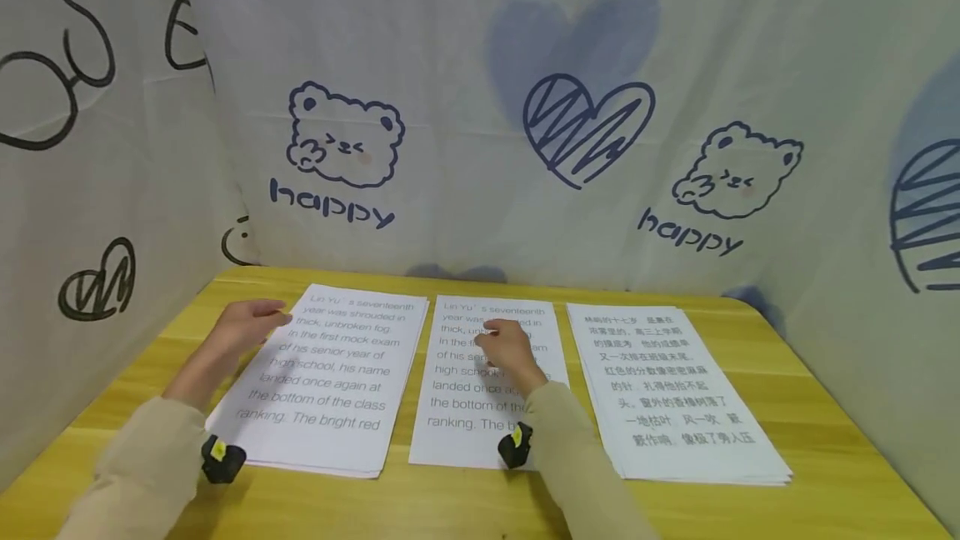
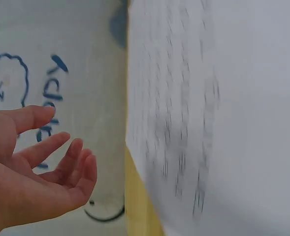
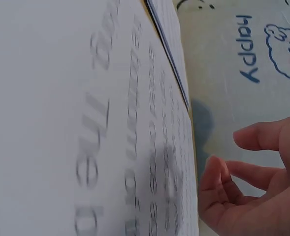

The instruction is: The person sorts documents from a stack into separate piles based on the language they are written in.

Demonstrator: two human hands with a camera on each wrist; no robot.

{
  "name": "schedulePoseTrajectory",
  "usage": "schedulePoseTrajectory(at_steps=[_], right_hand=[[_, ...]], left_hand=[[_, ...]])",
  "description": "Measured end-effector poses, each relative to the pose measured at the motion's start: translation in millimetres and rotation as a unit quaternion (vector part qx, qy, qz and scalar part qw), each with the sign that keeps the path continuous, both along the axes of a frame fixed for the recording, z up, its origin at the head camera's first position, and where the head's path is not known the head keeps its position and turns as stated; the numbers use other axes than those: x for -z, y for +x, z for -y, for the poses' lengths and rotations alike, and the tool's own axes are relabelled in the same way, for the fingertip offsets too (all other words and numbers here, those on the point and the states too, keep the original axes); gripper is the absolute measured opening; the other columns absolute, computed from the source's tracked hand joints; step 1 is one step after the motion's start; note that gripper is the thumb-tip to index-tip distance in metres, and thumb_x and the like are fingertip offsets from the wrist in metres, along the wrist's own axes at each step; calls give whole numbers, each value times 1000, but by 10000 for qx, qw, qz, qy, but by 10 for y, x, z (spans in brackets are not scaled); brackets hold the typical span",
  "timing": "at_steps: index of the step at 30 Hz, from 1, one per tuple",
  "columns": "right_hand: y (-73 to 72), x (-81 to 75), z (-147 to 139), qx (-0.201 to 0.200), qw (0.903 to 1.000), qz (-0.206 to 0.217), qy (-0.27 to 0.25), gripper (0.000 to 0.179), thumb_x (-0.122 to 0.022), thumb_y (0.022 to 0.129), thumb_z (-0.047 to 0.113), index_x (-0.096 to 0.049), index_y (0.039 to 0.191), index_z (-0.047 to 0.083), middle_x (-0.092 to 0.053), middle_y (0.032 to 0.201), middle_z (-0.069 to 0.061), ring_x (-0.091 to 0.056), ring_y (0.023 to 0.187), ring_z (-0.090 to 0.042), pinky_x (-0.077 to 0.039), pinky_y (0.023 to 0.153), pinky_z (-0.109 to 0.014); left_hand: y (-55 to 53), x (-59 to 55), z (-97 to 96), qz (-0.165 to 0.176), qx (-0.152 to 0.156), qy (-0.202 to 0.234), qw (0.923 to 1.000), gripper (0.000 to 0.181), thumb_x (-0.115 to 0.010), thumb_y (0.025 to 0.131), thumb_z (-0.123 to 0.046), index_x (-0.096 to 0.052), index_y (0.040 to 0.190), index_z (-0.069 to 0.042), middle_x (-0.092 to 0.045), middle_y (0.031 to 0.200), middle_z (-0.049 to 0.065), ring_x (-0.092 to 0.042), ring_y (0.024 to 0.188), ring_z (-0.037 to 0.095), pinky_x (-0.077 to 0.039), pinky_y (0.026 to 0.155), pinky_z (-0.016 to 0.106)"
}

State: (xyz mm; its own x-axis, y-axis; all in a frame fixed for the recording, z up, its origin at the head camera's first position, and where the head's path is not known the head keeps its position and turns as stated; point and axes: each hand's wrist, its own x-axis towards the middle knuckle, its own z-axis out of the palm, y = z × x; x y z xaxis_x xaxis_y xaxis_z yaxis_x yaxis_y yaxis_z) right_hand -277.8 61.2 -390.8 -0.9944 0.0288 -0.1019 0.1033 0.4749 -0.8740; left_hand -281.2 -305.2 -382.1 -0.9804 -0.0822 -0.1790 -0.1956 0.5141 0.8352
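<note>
Three stacks of printed paper lie side by side on a yellow table. My left hand (image 1: 251,323), fingers loosely bent and nothing in them, hovers by the upper left edge of the left stack (image 1: 322,390), which carries English text. Over the middle sheet (image 1: 450,440), with the same English text, is my right hand (image 1: 510,348); it covers some of the words. In the right wrist view the right hand (image 3: 253,182) has its thumb and fingers apart, holding nothing. The left wrist view shows the left hand (image 2: 46,172) empty, palm visible.
On the right lies a stack of sheets (image 1: 675,407) with Chinese text. The yellow table (image 1: 810,407) extends around the papers. A white cloth (image 1: 465,107) printed with bears and hearts hangs behind and at both sides. A small black device (image 1: 222,458) is worn at the left wrist.
</note>
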Motion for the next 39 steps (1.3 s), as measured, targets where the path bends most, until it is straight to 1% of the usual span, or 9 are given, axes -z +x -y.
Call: schedulePoseTrajectory(at_steps=[2,6,13,18,22,27,31,34,39], right_hand=[[-16,2,-107,31,9998,-24,174,44,-60,92,15,-55,133,-1,-59,120,-17,-62,90,-25,-52,83,-39],[2,-25,-317,-48,9985,-76,545,45,-60,92,16,-55,132,-3,-59,123,-19,-60,104,-30,-47,93,-44],[116,14,-713,-9,9946,3,1037,48,-60,93,17,-51,134,-6,-55,127,-25,-53,115,-38,-44,96,-50],[156,-1,-919,19,9924,-295,1197,50,-60,92,14,-48,134,-10,-52,128,-31,-51,117,-43,-45,95,-51],[176,-18,-1016,-10,9877,-369,1521,50,-60,91,13,-48,133,-12,-53,126,-33,-52,115,-44,-45,94,-50],[193,-9,-1071,-114,9843,-210,1750,51,-60,91,15,-48,132,-13,-56,122,-31,-55,109,-40,-46,91,-49],[183,9,-1123,-79,9893,-68,1455,50,-61,91,14,-49,132,-12,-57,118,-29,-62,87,-30,-52,78,-40],[165,33,-1161,13,9937,117,1113,51,-62,91,13,-48,133,-12,-56,119,-30,-64,79,-24,-54,71,-34],[139,78,-1192,-31,9942,335,1026,53,-62,90,14,-47,133,-13,-54,124,-30,-65,90,-27,-55,76,-33]], left_hand=[[186,-186,-286,54,31,245,9997,64,-51,99,-29,-28,148,5,-32,147,29,-40,123,44,-35,103,54],[299,-250,-669,4,327,435,9985,58,-49,101,-25,-31,147,6,-36,145,29,-43,123,43,-37,103,51],[283,-189,-1233,-71,929,559,9941,49,-49,100,-19,-41,142,6,-45,139,28,-49,121,41,-43,99,47],[263,-128,-1525,-31,945,928,9912,47,-52,99,-16,-45,139,7,-49,136,28,-56,115,38,-45,98,46],[257,-89,-1691,32,886,1208,9887,46,-53,98,-15,-45,137,9,-52,132,27,-57,112,36,-46,96,44],[250,-20,-1829,143,888,1157,9892,47,-57,96,-15,-47,136,7,-54,130,23,-57,108,33,-45,96,43],[218,28,-1892,74,802,1229,9892,48,-61,94,-10,-48,136,7,-52,132,24,-57,107,32,-44,97,42],[184,75,-1906,15,653,1185,9908,50,-64,90,-6,-48,136,7,-51,132,25,-56,108,32,-43,99,43],[156,133,-1892,82,477,876,9950,53,-66,87,-5,-48,137,6,-50,134,25,-54,115,34,-41,101,45]])
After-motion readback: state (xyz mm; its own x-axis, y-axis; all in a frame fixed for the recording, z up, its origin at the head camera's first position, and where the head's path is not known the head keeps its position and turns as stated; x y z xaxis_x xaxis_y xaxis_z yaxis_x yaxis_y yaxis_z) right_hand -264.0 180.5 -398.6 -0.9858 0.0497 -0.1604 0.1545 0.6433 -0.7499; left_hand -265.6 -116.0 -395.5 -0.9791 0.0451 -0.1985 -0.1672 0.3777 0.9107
